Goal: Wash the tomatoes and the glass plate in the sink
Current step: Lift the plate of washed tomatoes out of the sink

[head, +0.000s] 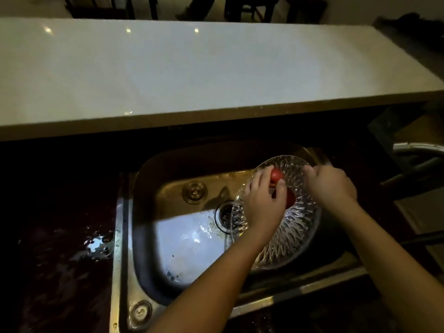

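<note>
A cut-glass plate lies over the right side of the steel sink. Two red tomatoes lie on it. My left hand curls its fingers round the upper tomato. The second tomato shows just to the right of that hand, partly hidden by it. My right hand is over the plate's far right rim with its fingers curled; what it holds is hidden from me.
The sink has a drain in the middle and a round cap behind it. A tap spout comes in from the right. A white raised counter runs behind. The dark counter at left is wet.
</note>
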